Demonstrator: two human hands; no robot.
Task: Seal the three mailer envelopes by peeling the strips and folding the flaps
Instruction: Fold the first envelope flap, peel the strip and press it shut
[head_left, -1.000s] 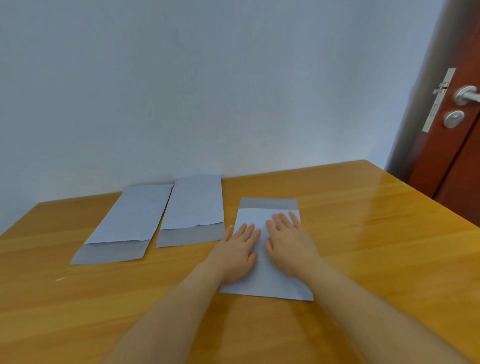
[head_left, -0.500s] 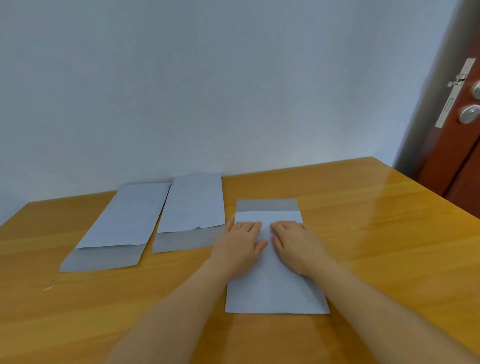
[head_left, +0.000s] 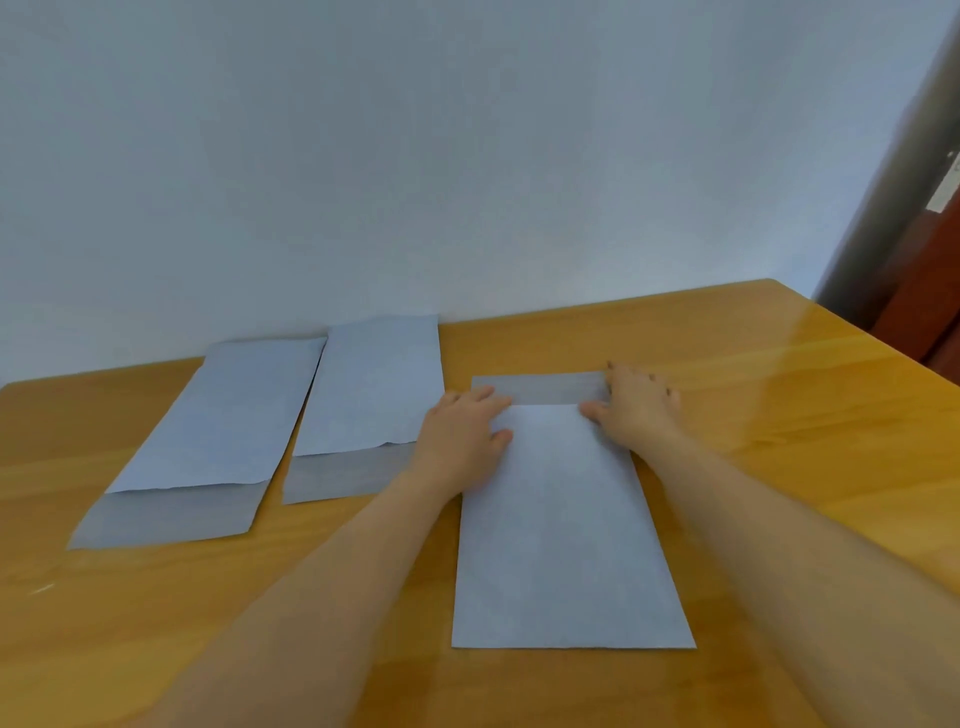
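- Now at the near envelope (head_left: 561, 519), lying flat on the table (head_left: 779, 415) with its flap (head_left: 540, 388) at the far end.
- Left hand (head_left: 462, 436) flat, fingers straight, pinning the left edge; holding nothing.
- Right hand (head_left: 636, 402) at the flap's right corner; grip hidden, cannot tell.
- Best to start the strip at that corner, peel slowly, keep the body pinned.
- Strip itself too blurred to make out.
- Two other envelopes (head_left: 218, 431) (head_left: 374, 395) left of it, flaps open.

The door (head_left: 930, 291) at two o'clock was cut by the edge. The right hand (head_left: 636, 408) hid the flap's (head_left: 540, 388) right end.
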